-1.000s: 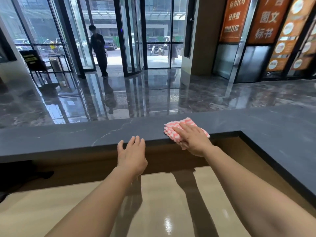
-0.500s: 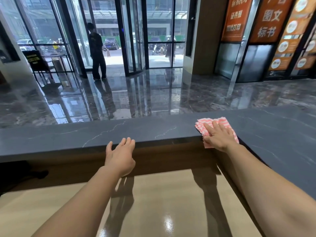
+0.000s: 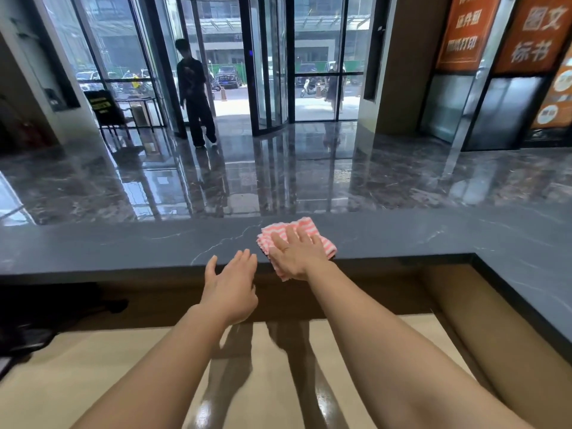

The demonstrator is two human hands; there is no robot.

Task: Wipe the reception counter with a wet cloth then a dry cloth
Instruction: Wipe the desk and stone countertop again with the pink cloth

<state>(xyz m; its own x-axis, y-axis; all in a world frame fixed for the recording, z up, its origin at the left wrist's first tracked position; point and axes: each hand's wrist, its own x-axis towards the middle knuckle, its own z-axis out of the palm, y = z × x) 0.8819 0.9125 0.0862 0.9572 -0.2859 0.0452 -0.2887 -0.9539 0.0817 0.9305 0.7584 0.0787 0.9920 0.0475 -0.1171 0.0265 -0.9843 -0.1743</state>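
Dark desk [image 3: 123,249]: our right hand [image 3: 297,252] presses flat on the pink cloth [image 3: 305,226]; our open left hand [image 3: 230,286] hangs at eight o'clock.

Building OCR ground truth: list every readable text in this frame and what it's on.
"图文": right orange banner, white characters.
"标书": same banner, below.
Left orange banner: white characters, too blurred to read.
Black floor sign by the glass doors: yellow text, too small to read.
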